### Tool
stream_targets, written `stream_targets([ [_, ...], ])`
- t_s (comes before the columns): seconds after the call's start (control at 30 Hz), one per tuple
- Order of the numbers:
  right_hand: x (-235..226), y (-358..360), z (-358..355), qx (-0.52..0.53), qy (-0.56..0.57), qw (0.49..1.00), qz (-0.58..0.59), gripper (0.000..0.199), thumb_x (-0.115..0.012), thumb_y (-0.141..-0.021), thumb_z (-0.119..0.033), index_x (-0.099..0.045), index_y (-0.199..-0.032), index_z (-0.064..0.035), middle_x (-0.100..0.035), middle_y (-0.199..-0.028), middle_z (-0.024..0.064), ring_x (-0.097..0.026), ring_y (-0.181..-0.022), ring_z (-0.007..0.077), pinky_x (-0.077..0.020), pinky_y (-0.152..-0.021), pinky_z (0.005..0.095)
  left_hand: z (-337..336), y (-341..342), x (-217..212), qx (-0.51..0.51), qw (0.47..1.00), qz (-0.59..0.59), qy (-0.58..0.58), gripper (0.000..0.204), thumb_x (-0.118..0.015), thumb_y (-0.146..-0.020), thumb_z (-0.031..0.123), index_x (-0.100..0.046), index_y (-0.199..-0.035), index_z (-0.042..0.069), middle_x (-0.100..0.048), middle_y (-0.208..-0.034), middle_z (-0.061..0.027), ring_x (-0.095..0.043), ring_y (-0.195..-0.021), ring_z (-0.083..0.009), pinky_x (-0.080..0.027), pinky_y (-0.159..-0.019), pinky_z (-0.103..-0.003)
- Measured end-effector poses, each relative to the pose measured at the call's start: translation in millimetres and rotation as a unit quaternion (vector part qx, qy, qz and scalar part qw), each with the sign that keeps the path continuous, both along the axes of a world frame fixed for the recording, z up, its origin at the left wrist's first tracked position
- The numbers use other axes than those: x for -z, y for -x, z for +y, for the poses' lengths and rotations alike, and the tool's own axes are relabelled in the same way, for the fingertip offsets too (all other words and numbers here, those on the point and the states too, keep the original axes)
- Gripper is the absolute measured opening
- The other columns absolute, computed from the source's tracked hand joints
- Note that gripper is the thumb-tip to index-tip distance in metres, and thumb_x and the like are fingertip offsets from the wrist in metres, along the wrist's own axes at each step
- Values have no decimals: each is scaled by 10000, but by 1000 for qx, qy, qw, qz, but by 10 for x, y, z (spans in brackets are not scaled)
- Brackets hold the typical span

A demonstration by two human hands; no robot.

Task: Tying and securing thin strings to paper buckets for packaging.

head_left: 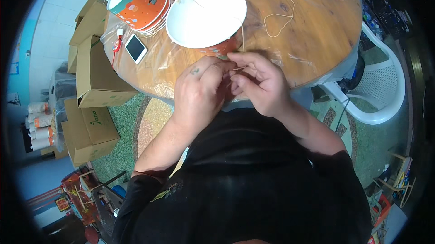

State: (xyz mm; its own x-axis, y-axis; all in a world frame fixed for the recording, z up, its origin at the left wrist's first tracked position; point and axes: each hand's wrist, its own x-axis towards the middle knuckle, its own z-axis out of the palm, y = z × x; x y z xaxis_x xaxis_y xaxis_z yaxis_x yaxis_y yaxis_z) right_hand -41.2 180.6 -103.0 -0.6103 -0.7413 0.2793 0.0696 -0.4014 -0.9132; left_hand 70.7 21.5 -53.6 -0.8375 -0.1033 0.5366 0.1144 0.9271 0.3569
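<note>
A big paper tub (206, 17), white inside and orange outside, sits on the round wooden table (317, 40), just past the two hands. A thin tan string (243, 37) hangs at the tub's right side and runs down toward the fingers. The left hand (199, 85) has its fingers curled in, but I can't tell what it grips. The right hand (263, 83) is half curled, thumb and fingers near something thin, and I can't tell if it is pinched tight. Both hands are over the near edge of the table, close to the person's dark top. There is lots of bare wood to the right of the hands, out to the curved edge by the white chair (380, 103). The left side is tighter, with a phone (135, 48) and a stack of orange tubs (140, 6) close to the tub. A loose loop of cord (293, 4) lies past the right hand. Pictures show on the stacked tubs, and a brown box (93, 126) on the floor has green writing on it
</note>
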Motion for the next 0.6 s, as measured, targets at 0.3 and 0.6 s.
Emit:
stream_targets([
  [0.3, 23, 186, -42, 179, -39, 931, 314, 153, -820, -946, 46, -790, -1096, 34, -821, -991, 145, -815, -866, 240, -642, -759, 346, -40, 34, -78, 0, 999, -19, 42, 256, -892, -845, 144, -750, -1036, 50, -729, -958, -108, -759, -880, -340, -611, -749, -434],
  [0.6, -44, 190, -7, 182, -88, 948, 245, 103, -827, -894, 20, -745, -948, -9, -707, -826, 74, -713, -739, 199, -572, -667, 332, -27, 102, -30, 7, 998, -20, 54, 280, -870, -861, 128, -735, -1089, 39, -734, -1007, -116, -762, -889, -335, -613, -745, -431],
])
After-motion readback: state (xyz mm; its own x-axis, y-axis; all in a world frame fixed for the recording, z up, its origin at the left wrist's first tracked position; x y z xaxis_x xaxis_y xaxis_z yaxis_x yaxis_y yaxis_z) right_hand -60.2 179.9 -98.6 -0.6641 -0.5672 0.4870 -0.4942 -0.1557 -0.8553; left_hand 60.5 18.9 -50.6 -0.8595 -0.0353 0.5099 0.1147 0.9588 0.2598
